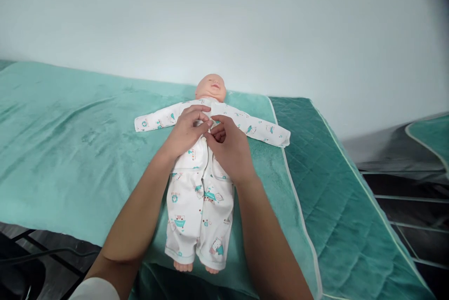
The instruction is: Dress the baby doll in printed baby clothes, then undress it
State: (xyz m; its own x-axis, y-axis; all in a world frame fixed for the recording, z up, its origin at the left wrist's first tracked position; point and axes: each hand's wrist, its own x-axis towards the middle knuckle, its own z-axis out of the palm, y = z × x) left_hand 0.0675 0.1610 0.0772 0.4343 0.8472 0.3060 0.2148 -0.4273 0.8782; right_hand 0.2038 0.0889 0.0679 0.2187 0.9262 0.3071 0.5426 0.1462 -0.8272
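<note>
A baby doll [211,87] lies on its back on a teal blanket [77,150], head toward the wall, arms spread. It wears a white printed romper [199,206] with long sleeves and legs. My left hand [187,131] and my right hand [229,148] meet over the doll's chest. Both pinch the front of the romper near the neckline, fingers curled and closed on the cloth. The chest of the doll is hidden under my hands. Its bare feet stick out at the near edge.
The blanket covers a padded teal table [336,197] that runs off to the right. A plain pale wall stands behind. Another teal-covered surface [430,138] sits at the far right, with a dark floor gap in between. Dark floor and a cable show at lower left.
</note>
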